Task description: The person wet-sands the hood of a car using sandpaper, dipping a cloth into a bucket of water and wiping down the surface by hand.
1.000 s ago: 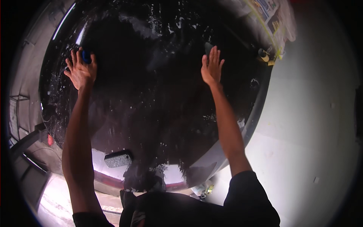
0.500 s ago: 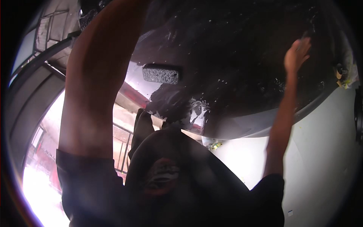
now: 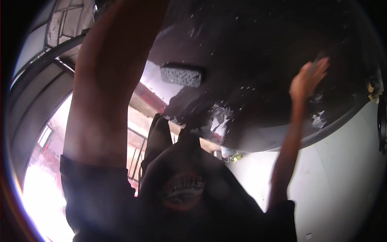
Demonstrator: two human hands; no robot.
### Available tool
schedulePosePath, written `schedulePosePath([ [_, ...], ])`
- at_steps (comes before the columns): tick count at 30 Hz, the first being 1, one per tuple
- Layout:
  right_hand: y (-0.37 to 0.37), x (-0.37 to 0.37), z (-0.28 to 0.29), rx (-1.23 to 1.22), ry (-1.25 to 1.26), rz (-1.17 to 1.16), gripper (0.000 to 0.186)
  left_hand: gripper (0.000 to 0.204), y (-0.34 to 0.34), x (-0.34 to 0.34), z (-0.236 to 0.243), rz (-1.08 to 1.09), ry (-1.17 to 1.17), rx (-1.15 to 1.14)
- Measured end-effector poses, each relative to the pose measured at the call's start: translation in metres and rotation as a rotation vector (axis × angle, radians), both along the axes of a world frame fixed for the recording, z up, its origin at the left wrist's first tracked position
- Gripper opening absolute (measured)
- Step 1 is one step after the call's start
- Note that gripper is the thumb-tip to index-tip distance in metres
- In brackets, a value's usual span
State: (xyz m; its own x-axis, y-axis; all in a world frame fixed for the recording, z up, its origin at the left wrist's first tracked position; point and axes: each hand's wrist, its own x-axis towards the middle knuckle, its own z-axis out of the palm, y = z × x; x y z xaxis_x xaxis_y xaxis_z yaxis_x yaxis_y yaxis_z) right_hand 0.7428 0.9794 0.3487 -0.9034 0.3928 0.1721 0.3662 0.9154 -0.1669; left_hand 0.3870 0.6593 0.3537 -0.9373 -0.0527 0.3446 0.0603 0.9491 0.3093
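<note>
A large dark, glossy, wet panel (image 3: pixel 250 56) with a curved edge, like a car's body panel, fills the upper part of the head view. Over its right side is my right hand (image 3: pixel 308 80), blurred, with the fingers stretched out. A thin greyish strip shows beside the fingers, too smeared to name. My left arm reaches up past the top edge, so that hand is out of sight. On the panel between my arms lies a speckled grey block (image 3: pixel 181 76), like a sponge, touched by neither visible arm.
Water patches and drops dot the panel. Pale floor (image 3: pixel 322 169) lies beyond its curved edge at lower right. A dark curved bar (image 3: pixel 44 60) and metal railings stand at left, near bright light. Small yellowish items (image 3: pixel 234 157) sit by the panel's near edge.
My right hand has moved a little down and left across the panel. The whole view has shifted slightly, so the block appears further right.
</note>
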Motion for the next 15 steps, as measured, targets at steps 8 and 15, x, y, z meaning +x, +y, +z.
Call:
schedulePosePath([
  [8,0.130,-0.103,0.011,0.113,0.025,0.049,0.088,0.073,-0.003,-0.009,-0.023,0.062,-0.079,-0.096],
  [15,-0.007,0.015,0.034,-0.028,-0.115,-0.059,0.082,0.077,-0.023,-0.031,-0.059,-0.018,0.099,-0.107],
])
